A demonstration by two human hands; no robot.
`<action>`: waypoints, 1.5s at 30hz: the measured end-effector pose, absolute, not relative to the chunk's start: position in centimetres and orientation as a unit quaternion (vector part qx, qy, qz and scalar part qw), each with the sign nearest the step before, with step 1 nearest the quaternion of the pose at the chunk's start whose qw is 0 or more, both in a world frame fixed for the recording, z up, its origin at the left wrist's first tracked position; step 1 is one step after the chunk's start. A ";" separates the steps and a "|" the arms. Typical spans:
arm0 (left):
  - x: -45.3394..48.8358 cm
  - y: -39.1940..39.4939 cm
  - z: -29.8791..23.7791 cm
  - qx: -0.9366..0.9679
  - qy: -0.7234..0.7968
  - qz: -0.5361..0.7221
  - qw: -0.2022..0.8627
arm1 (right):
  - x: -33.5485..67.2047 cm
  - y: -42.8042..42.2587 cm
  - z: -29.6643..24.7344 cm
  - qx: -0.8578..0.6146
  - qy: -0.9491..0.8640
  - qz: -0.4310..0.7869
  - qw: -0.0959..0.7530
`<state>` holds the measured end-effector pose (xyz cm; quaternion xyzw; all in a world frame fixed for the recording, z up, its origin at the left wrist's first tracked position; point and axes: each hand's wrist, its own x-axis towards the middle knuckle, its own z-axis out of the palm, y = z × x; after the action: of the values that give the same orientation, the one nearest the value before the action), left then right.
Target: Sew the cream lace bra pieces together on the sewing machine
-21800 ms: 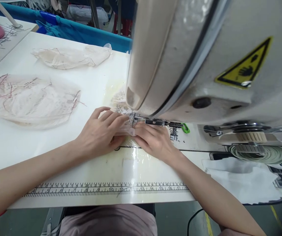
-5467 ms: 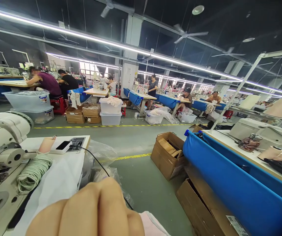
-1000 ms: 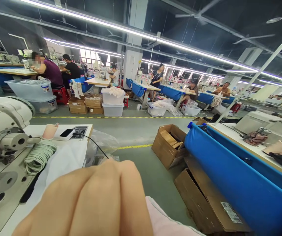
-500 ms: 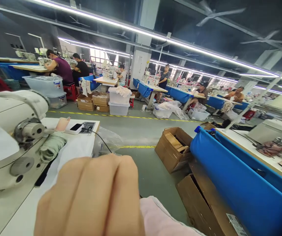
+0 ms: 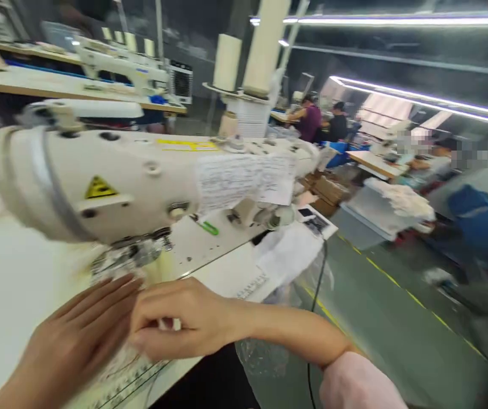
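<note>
A white sewing machine [image 5: 150, 176] stretches across the view, with handwritten papers on its body. Under its needle end, my left hand [image 5: 84, 335] is on the white table [image 5: 222, 272], fingers stretched out together and somewhat blurred. Close beside it, fingertips near the left hand's fingers, is my right hand [image 5: 179, 318] with its fingers curled in towards the thumb. A small pale patch shows in the gap between thumb and fingers; whether it is held cannot be made out. Pale, blurred material [image 5: 158, 270] lies by the needle area, partly hidden by the hands.
Green-handled snips [image 5: 209, 228] lie behind the machine arm. A white device [image 5: 312, 218] and a dark cable [image 5: 321, 272] are at the table's right end. Thread cones [image 5: 226, 62] stand behind. Beyond the aisle are a plastic bin [image 5: 365, 218] and two seated people [image 5: 309, 120].
The view has swung left onto the machine. My right hand, a large fist in the foreground before, is now down by the needle area. My left hand has come into view.
</note>
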<state>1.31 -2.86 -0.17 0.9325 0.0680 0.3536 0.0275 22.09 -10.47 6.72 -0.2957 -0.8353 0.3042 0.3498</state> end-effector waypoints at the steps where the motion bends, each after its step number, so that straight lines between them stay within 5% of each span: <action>1: 0.5 -3.0 -0.4 0.936 0.113 0.333 0.003 | 22.1 -10.0 6.0 -0.309 -0.838 0.294 0.340; 7: 0.9 -3.3 -1.3 0.953 0.214 0.214 -0.029 | 23.6 -6.8 2.7 -0.367 -0.874 0.183 0.259; 16: 1.4 -4.0 -0.1 0.946 0.234 0.226 -0.011 | 23.0 -3.4 1.4 -0.381 -0.911 -0.053 0.150; 45: 1.1 -1.2 -0.7 0.927 0.305 0.207 -0.062 | 24.7 -1.7 -2.8 -0.406 -0.894 -0.093 0.163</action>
<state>1.09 -1.18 -0.75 0.9275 0.3055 0.2066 -0.0616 24.73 -1.66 -2.82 -0.4060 -0.8944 -0.0928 0.1630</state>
